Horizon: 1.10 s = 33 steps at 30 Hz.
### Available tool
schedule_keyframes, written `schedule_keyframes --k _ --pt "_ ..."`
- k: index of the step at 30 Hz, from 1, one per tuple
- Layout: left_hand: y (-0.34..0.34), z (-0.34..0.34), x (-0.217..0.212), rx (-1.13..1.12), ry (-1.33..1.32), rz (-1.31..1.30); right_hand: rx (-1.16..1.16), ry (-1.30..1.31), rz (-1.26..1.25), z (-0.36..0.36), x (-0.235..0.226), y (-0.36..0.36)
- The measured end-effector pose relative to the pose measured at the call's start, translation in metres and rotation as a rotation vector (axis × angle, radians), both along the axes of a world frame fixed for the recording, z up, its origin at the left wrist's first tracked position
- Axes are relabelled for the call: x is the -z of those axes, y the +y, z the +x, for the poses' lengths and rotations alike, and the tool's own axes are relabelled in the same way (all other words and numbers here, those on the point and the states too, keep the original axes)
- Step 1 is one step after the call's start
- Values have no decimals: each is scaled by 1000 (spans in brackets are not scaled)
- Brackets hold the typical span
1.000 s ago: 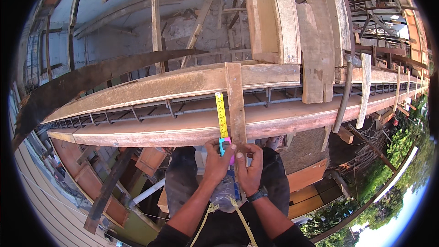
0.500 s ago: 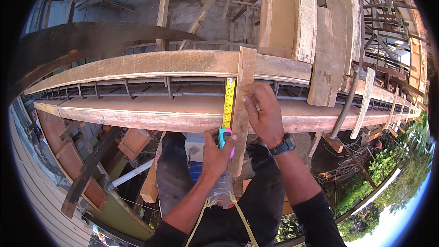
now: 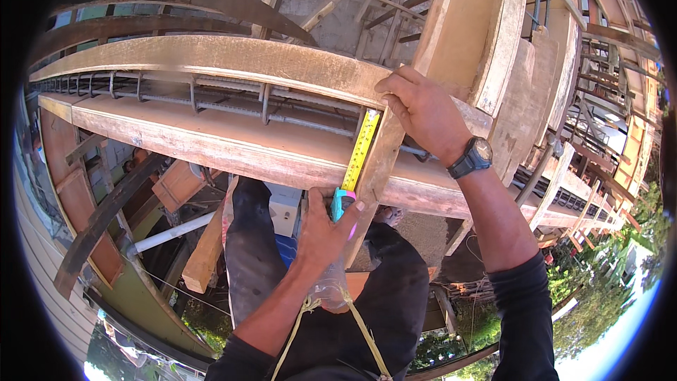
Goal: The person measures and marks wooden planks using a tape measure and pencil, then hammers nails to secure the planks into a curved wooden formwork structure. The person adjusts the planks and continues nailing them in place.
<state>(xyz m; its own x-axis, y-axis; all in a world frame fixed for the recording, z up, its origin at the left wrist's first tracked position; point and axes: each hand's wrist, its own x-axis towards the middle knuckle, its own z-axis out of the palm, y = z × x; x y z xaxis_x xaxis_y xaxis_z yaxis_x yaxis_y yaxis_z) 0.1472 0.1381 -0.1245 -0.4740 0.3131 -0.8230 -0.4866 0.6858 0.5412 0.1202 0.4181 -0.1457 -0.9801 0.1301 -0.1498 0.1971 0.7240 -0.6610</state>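
My left hand point(image 3: 321, 233) is closed around a teal and pink tape measure point(image 3: 338, 203) at the near side of a long wooden form. Its yellow blade point(image 3: 361, 147) stretches across the form's gap, with its far end by the inner side of the far board point(image 3: 233, 56). Beside the blade, a wooden batten point(image 3: 381, 159) lies across both boards. My right hand point(image 3: 431, 116), a watch on its wrist, pinches the batten's far end with thumb and fingers. The near board point(image 3: 211, 144) passes beyond my knees, and steel bars point(image 3: 296, 124) run inside the form.
Upright form panels point(image 3: 465, 35) stand beyond my right hand. More battens point(image 3: 551, 187) cross the form farther right. A clear plastic bottle point(image 3: 328, 291) hangs on a yellow cord between my legs. A dark plank point(image 3: 106, 226) slants down at left, near a white pipe point(image 3: 169, 236).
My right hand has shifted from the batten's middle to its far end. The view has turned, so the form now slopes down to the right. My left hand still holds the tape measure.
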Motion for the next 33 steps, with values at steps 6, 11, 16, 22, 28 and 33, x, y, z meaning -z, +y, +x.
schedule_keyframes --k 6,11,16,22,28,33 --pt "3 -6 1 8 -18 27 -174 -82 65 -10 -2 6" --pt "5 -6 -3 56 -2 -14 -320 -70 122 -16 -3 3" --pt "6 -3 -3 43 32 -16 -463 -144 275 -25 -9 1" --pt "7 -7 -4 61 -12 -36 -560 -212 394 -38 -12 -8" --pt "7 -10 -12 64 -44 -7 -569 -188 446 -43 -9 -13" --pt "6 -8 -20 130 -3 -39 -572 -241 364 -41 -14 -10"
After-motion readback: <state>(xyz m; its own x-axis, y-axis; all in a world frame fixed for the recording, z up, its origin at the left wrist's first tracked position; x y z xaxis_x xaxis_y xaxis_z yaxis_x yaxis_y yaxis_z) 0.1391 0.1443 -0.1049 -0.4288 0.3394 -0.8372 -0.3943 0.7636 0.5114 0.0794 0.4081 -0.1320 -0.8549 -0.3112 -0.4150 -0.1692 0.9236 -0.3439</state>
